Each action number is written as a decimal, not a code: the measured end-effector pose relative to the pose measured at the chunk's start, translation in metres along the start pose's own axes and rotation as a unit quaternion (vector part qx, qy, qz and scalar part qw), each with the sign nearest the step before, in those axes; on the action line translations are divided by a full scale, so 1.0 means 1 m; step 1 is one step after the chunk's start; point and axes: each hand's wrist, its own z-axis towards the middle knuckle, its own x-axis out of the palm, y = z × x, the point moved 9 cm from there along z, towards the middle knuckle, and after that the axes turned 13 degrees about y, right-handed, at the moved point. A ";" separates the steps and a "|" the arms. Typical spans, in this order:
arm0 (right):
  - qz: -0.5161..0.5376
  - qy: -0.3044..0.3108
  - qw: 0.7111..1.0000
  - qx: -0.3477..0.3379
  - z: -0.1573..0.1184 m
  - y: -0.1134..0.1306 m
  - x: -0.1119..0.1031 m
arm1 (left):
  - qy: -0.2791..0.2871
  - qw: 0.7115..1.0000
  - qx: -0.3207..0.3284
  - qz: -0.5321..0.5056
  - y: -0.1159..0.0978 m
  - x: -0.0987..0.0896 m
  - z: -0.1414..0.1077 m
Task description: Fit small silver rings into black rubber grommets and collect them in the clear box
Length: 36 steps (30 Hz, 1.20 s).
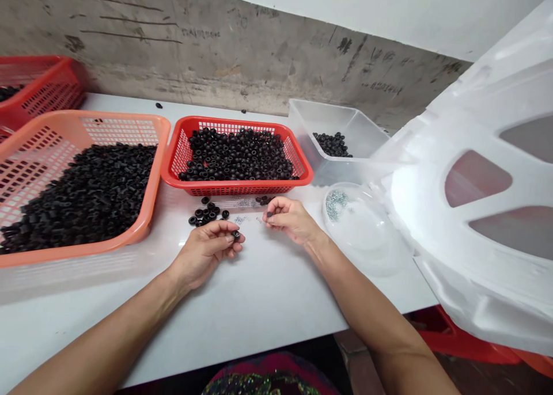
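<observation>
Our left hand (pixel 203 254) pinches a black rubber grommet (pixel 235 234), our right hand (pixel 291 219) a smaller dark piece (pixel 270 214), held close together above the worktop (pixel 276 303), the red basket (pixel 235 121) within easy reach.

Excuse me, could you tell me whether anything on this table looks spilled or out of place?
Yes. A stray black ring lies alone on the table behind the red basket, away from the other rings, and tiny silver bits are scattered loose on the table rather than sitting in the clear dish.
</observation>
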 end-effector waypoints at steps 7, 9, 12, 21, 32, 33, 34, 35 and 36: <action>-0.027 0.024 0.999 0.003 0.001 -0.004 0.003 | 0.006 1.000 -0.004 -0.001 0.001 0.002 0.001; -0.049 0.020 0.999 0.003 0.000 -0.004 0.007 | 0.010 1.000 -0.005 -0.004 0.000 0.004 0.001; -0.047 0.029 0.998 0.013 -0.003 -0.005 0.016 | 0.017 1.000 -0.004 -0.005 0.000 0.006 0.000; -0.069 0.059 0.996 -0.005 -0.009 -0.002 0.031 | -0.005 1.000 0.000 0.019 -0.002 0.004 0.000; -0.210 -0.006 0.978 0.001 -0.020 0.010 0.045 | -0.029 0.996 0.032 0.072 -0.007 0.000 -0.001; -0.226 -0.009 0.974 -0.006 -0.021 0.012 0.047 | -0.030 0.996 0.035 0.078 -0.007 0.000 -0.002; -0.242 -0.011 0.970 -0.012 -0.021 0.013 0.048 | -0.030 0.995 0.037 0.084 -0.007 0.001 -0.002; -0.257 -0.013 0.966 -0.019 -0.022 0.014 0.049 | -0.029 0.995 0.038 0.090 -0.008 0.001 -0.002; -0.270 -0.017 0.962 -0.024 -0.022 0.015 0.050 | -0.028 0.994 0.039 0.095 -0.008 0.001 -0.002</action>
